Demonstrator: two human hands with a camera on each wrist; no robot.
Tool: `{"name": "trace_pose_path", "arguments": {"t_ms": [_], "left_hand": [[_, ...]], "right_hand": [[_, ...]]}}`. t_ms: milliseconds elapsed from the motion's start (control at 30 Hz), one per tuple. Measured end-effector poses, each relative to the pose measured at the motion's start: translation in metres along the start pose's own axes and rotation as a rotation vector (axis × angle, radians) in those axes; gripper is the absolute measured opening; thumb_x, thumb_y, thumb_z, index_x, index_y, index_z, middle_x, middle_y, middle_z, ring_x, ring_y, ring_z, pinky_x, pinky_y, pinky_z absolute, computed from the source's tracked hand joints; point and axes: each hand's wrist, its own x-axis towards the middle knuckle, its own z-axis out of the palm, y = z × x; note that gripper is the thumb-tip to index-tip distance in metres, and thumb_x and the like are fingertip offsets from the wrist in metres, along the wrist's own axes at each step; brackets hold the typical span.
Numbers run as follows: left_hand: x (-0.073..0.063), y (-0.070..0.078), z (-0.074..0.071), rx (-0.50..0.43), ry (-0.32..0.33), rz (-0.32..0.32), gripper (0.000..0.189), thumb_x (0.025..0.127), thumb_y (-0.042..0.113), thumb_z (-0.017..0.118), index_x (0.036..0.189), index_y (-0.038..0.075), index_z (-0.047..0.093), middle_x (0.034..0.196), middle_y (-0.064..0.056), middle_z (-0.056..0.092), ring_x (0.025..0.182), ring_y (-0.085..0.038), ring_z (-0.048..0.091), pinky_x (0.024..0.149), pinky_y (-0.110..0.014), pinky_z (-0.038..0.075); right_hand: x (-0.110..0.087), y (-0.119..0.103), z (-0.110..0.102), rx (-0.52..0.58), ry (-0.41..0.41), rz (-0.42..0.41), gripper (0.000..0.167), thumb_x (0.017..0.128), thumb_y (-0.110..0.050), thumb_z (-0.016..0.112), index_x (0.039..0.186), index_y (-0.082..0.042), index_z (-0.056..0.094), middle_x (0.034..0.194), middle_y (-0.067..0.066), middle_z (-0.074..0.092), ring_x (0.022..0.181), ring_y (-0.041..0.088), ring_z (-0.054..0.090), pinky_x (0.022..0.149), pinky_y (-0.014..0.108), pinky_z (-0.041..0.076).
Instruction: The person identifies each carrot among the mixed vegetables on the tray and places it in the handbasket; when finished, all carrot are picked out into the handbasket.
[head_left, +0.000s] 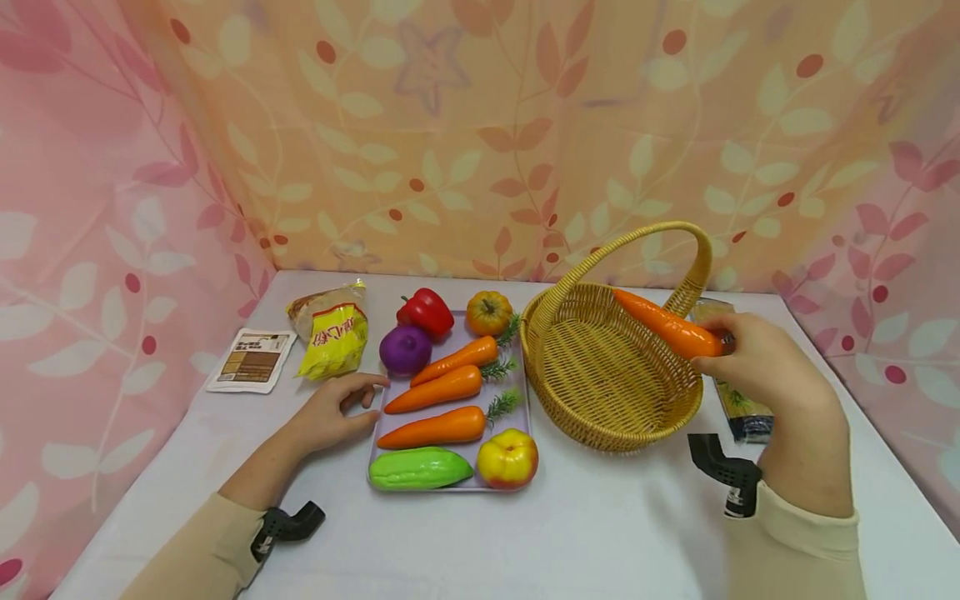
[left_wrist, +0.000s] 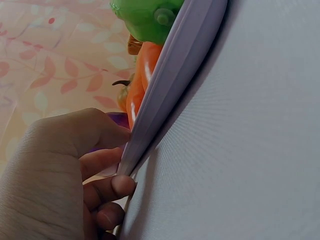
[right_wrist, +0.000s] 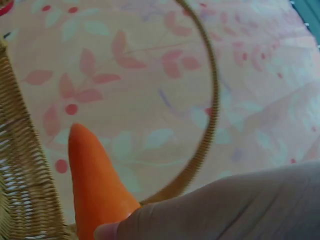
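An orange carrot (head_left: 670, 325) is gripped at its thick end by my right hand (head_left: 757, 358). It slants over the right side of the woven basket (head_left: 547, 387), its tip pointing to the back left. In the right wrist view, my thumb (right_wrist: 165, 215) lies along the carrot (right_wrist: 95, 175). My left hand (head_left: 333, 412) rests at the left edge of the lilac tray (head_left: 448, 490), thumb and index fingertips apart at the rim. On the tray lie several more carrots (head_left: 435, 427), a green gourd-like vegetable (head_left: 420, 468) and a yellow-red fruit (head_left: 507, 458).
A red bell pepper (head_left: 426, 314), a purple onion-like vegetable (head_left: 405, 350) and a small pumpkin (head_left: 489, 313) sit toward the tray's back. Left of it are a yellow bag (head_left: 333, 337) and a flat packet (head_left: 252, 360). Another package (head_left: 750, 421) lies right of the basket, whose handle arches high.
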Motion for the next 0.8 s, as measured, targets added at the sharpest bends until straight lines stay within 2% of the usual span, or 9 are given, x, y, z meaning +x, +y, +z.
{"name": "trace_pose_path", "arguments": {"t_ms": [167, 300, 467, 533, 667, 800], "left_hand": [[0.000, 0.003, -0.001, -0.008, -0.004, 0.000, 0.041, 0.088, 0.010, 0.079, 0.127, 0.012, 0.068, 0.089, -0.002, 0.056, 0.084, -0.022, 0.049, 0.072, -0.031, 0.038], [0.000, 0.004, 0.001, 0.007, 0.000, -0.015, 0.041, 0.087, 0.006, 0.078, 0.127, 0.008, 0.068, 0.089, -0.006, 0.057, 0.084, -0.025, 0.049, 0.072, -0.031, 0.037], [0.000, 0.004, 0.000, 0.008, -0.004, -0.023, 0.041, 0.088, 0.008, 0.077, 0.127, 0.010, 0.068, 0.088, -0.004, 0.056, 0.085, -0.023, 0.050, 0.073, -0.031, 0.038], [0.000, 0.004, -0.001, -0.003, -0.008, -0.019, 0.040, 0.089, 0.012, 0.078, 0.128, 0.014, 0.069, 0.089, 0.000, 0.056, 0.086, -0.020, 0.050, 0.073, -0.030, 0.038], [0.000, 0.005, -0.001, -0.014, -0.009, -0.027, 0.041, 0.089, 0.012, 0.078, 0.128, 0.013, 0.068, 0.089, -0.001, 0.056, 0.087, -0.021, 0.050, 0.074, -0.031, 0.038], [0.000, 0.002, 0.000, -0.009, -0.012, -0.038, 0.042, 0.089, 0.011, 0.079, 0.129, 0.013, 0.068, 0.090, -0.001, 0.056, 0.089, -0.021, 0.051, 0.075, -0.030, 0.039]], "right_hand": [[0.019, -0.007, 0.020, 0.031, -0.026, 0.024, 0.055, 0.089, -0.023, 0.076, 0.128, 0.012, 0.058, 0.110, 0.026, 0.062, 0.093, 0.036, 0.058, 0.078, 0.048, 0.052], [0.032, -0.013, 0.038, 0.046, -0.063, 0.047, 0.056, 0.089, -0.023, 0.074, 0.128, 0.014, 0.057, 0.106, 0.026, 0.063, 0.088, 0.035, 0.059, 0.069, 0.043, 0.055], [0.043, -0.015, 0.059, 0.087, -0.091, 0.105, 0.051, 0.091, -0.023, 0.075, 0.123, 0.012, 0.058, 0.102, 0.025, 0.062, 0.080, 0.032, 0.060, 0.063, 0.039, 0.055], [0.047, -0.014, 0.065, 0.083, -0.092, 0.114, 0.048, 0.090, -0.023, 0.075, 0.119, 0.012, 0.059, 0.100, 0.024, 0.062, 0.077, 0.031, 0.060, 0.063, 0.038, 0.054], [0.051, -0.012, 0.075, 0.035, -0.090, 0.111, 0.044, 0.088, -0.024, 0.075, 0.111, 0.011, 0.062, 0.096, 0.022, 0.062, 0.078, 0.031, 0.058, 0.066, 0.041, 0.051], [0.054, -0.011, 0.083, 0.014, -0.107, 0.141, 0.041, 0.087, -0.023, 0.075, 0.108, 0.010, 0.065, 0.092, 0.020, 0.062, 0.077, 0.031, 0.058, 0.066, 0.041, 0.052]]}}
